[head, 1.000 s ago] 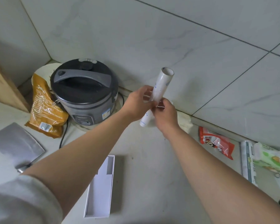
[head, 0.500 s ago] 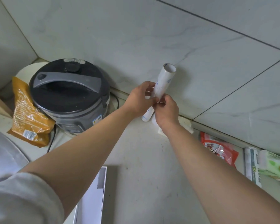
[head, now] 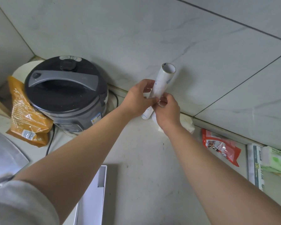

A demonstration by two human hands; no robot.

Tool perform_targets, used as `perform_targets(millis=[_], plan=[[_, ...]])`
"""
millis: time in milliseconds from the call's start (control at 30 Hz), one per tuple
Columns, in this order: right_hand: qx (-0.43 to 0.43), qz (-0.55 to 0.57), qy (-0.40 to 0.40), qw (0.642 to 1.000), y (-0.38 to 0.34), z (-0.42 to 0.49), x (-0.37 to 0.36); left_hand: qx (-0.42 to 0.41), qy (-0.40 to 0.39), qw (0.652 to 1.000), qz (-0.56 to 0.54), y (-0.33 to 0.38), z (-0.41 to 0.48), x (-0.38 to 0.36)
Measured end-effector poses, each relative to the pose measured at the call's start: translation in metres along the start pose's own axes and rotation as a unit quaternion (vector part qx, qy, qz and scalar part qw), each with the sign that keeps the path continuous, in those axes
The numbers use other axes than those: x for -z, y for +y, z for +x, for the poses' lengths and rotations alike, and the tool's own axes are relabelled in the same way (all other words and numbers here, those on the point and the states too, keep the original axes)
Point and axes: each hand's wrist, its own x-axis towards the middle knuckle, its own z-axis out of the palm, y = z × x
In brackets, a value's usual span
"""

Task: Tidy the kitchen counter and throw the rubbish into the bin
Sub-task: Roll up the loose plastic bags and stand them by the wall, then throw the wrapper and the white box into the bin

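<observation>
The left hand [head: 136, 99] is curling its fingers round the middle of the tube [head: 162, 83], and the right hand [head: 166, 109] is pinching it just below. The tube is tilting above the desk [head: 136, 159] near the wall, open end up. Both hands are probably gathering it as rubbish; keeping one firm grip would free the other for the tissue [head: 187, 124] or red packet [head: 221, 146] beside.

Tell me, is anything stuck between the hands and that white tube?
No, nothing is. The left hand and the right hand both touch the white tube directly, holding it tilted above the counter. No bin shows in this view.
</observation>
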Motion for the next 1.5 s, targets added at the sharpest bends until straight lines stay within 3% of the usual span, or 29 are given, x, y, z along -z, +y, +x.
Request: perform_targets(millis=[533, 933, 1200, 1500], plan=[[0.002, -0.034, 0.005, 0.999, 0.010, -0.019, -0.001, 0.029, 0.031, 0.999, 0.012, -0.004, -0.027, 0.007], [-0.007, 0.008, 0.060, 0.998, 0.021, -0.102, 0.017, 0.073, 0.084, 0.994, 0.011, -0.023, -0.153, 0.035], [-0.014, 0.005, 0.024, 1.000, 0.049, -0.207, 0.023, 0.097, 0.066, 0.993, -0.015, -0.015, -0.260, 0.029], [-0.037, -0.025, 0.048, 0.998, 0.081, -0.277, 0.056, 0.041, -0.013, 0.999, 0.003, -0.006, -0.278, -0.014]])
